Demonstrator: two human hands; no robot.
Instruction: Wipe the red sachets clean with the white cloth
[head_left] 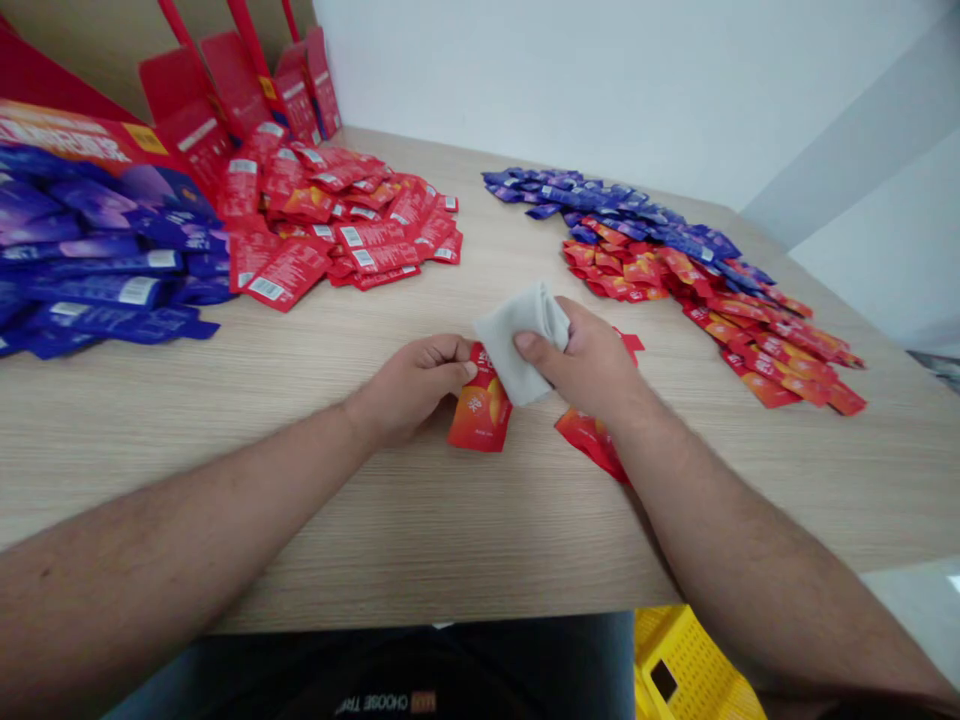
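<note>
While left hand (409, 390) pinches packet (480, 418), right hand (592, 360) clamps cloth (514, 335) over it; probably wiping, next stroke needs steady pinch.

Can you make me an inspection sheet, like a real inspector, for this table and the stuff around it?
Surface: pale wood-grain table, with packets lying on it.
Job's things: flat red-and-orange packet and folded pale grey cloth, which overlaps the packet's upper part.
Clutter: loose red-and-orange packet, partly hidden by the right arm; heap of red packets and heap of blue-purple packets, left; spread of blue-purple and red-orange packets, right.
Hands: left hand pinches the packet; right hand grips the cloth.
Cables: nothing seen.
Surroundings: red cardboard boxes, back left; white wall, behind; yellow perforated plastic basket, below the near edge.
</note>
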